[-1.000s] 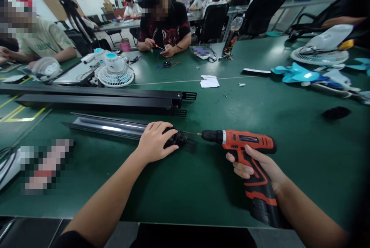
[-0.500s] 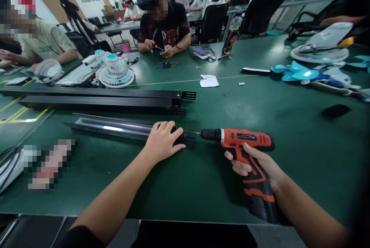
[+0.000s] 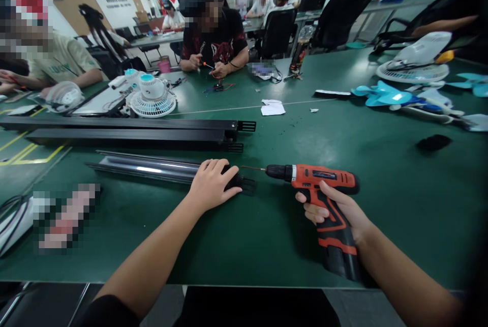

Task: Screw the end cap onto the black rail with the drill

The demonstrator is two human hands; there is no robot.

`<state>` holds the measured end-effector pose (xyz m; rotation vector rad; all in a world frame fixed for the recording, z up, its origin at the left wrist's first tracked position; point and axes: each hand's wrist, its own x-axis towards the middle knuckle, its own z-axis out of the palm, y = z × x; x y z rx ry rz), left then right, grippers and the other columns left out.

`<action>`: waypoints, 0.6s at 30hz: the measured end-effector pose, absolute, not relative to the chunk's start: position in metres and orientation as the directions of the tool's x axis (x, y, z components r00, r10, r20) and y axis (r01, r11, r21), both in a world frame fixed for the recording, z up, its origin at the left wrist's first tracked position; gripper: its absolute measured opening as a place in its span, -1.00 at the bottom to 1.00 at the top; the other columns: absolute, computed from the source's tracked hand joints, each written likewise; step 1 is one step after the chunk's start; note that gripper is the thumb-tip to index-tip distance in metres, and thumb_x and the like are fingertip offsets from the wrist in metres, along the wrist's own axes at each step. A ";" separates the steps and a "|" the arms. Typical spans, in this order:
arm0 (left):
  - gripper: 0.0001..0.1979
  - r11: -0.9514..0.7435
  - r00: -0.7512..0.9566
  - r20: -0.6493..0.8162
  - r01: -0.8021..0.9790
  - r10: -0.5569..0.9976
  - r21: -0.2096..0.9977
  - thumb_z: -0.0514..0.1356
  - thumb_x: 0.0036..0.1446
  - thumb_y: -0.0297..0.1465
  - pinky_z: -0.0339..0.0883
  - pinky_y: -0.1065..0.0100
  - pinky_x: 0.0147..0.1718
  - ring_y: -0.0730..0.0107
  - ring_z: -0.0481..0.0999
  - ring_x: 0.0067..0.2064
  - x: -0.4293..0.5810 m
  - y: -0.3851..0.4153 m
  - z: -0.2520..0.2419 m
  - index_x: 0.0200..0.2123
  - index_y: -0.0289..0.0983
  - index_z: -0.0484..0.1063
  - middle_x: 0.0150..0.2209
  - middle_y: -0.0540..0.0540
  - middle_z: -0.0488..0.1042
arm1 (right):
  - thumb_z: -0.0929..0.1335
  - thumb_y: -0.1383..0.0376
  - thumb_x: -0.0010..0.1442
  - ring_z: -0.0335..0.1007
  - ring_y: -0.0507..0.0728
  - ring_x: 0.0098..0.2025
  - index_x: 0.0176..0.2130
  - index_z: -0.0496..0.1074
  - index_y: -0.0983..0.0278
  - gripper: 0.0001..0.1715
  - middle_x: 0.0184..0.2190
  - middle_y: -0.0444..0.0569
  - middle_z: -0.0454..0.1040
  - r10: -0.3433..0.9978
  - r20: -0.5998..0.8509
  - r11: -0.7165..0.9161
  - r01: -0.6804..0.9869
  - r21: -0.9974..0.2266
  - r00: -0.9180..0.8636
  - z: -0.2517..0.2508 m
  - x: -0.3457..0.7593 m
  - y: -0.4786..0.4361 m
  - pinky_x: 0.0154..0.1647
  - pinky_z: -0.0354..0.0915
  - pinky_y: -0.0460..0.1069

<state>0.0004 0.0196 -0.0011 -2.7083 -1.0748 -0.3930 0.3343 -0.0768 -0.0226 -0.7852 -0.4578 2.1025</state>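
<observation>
My left hand (image 3: 212, 184) lies over the right end of a long black housing (image 3: 152, 168) with a shiny curved face, its fingers curled around the end cap. Slotted black tabs (image 3: 248, 185) stick out past my thumb. In my right hand (image 3: 339, 210) is an orange and black cordless drill (image 3: 324, 178), gripped by its handle and held level above the table. Its long thin bit (image 3: 253, 168) points left, the tip close to the capped end beside my left fingers. Whether the tip touches anything, I cannot tell.
Behind the housing lie two longer black bars (image 3: 129, 136) on the green table (image 3: 274, 245). White fan parts (image 3: 152, 98) stand at the back left. Blue fan blades (image 3: 385, 95) and a brush (image 3: 331, 94) lie to the right. Across the table a person (image 3: 213, 37) holds a screwdriver.
The drill has risen slightly, and its bit sits a little higher relative to my left hand. My left hand keeps its hold on the housing. The whole view has shifted a little.
</observation>
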 end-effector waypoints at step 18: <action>-0.64 -0.729 0.694 0.351 0.683 0.629 -0.043 0.00 0.49 -0.25 0.27 0.15 -0.18 0.16 0.49 -0.25 -0.046 0.023 -0.012 -0.30 -0.22 0.49 -0.36 -0.11 0.55 | 0.55 -0.04 0.14 -0.04 -0.02 -0.56 -0.23 0.55 0.34 -0.50 -0.63 -0.21 0.14 0.825 -0.376 -0.565 -0.579 -0.588 -0.422 -0.019 0.334 -0.075 -0.56 0.27 -0.14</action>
